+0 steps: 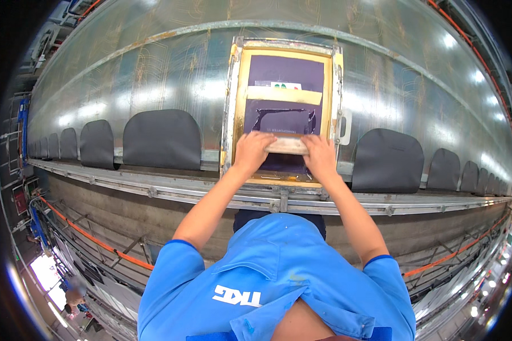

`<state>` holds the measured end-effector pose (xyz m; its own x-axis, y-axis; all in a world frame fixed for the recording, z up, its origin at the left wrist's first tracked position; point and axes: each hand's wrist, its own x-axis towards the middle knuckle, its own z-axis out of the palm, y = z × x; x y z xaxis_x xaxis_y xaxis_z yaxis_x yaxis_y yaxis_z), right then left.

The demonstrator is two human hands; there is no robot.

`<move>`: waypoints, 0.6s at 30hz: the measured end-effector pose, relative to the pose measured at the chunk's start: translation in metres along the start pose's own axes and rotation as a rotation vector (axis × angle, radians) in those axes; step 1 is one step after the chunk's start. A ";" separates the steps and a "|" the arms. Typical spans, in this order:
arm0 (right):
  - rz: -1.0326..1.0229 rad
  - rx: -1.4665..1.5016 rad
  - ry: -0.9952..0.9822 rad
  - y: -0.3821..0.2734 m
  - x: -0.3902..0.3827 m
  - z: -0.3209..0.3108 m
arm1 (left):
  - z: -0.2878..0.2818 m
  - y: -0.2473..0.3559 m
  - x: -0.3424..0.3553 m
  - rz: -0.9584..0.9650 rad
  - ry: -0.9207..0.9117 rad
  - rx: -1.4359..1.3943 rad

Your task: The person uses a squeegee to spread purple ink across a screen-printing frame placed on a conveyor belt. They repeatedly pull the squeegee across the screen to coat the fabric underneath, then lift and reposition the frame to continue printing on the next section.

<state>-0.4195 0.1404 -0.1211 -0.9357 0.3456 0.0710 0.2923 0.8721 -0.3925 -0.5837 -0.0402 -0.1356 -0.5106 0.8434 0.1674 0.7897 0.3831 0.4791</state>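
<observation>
A screen-printing frame (232, 96) lies on the long metal table in front of me, its purple mesh bordered with yellow tape. Both my hands grip a squeegee (288, 146) with a pale wooden handle, laid crosswise over the lower half of the mesh. My left hand (253, 150) is closed round its left end, and my right hand (320, 152) round its right end. Just beyond the squeegee, a dark glossy ink outline (284, 113) shows on the mesh. The squeegee's blade edge is hidden from above.
Dark grey rounded fabric pieces (162, 139) lie in a row along the table on both sides of the frame. A metal rail (199, 192) runs along the near table edge. A white handle (343, 126) sticks out at the frame's right. Another person (74, 296) is far off at lower left.
</observation>
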 end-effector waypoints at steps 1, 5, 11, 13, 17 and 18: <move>-0.021 -0.025 0.056 0.009 0.020 -0.001 | -0.004 -0.006 0.020 0.006 0.007 -0.011; 0.013 -0.014 0.134 0.034 0.079 0.001 | -0.002 -0.023 0.083 0.020 0.072 -0.013; -0.078 0.099 0.152 0.025 0.001 0.033 | 0.012 0.003 0.015 -0.064 -0.075 0.063; -0.060 0.120 0.091 0.014 -0.030 0.033 | 0.014 0.012 -0.019 -0.033 -0.026 0.038; -0.099 0.343 -0.057 0.012 -0.027 -0.008 | 0.014 0.009 -0.046 0.015 0.077 -0.042; 0.125 0.400 -0.040 0.031 -0.019 -0.007 | 0.010 0.011 -0.047 0.030 0.026 -0.010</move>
<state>-0.3913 0.1634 -0.1286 -0.9070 0.4198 -0.0325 0.3119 0.6181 -0.7215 -0.5478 -0.0715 -0.1472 -0.4953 0.8443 0.2045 0.8018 0.3536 0.4818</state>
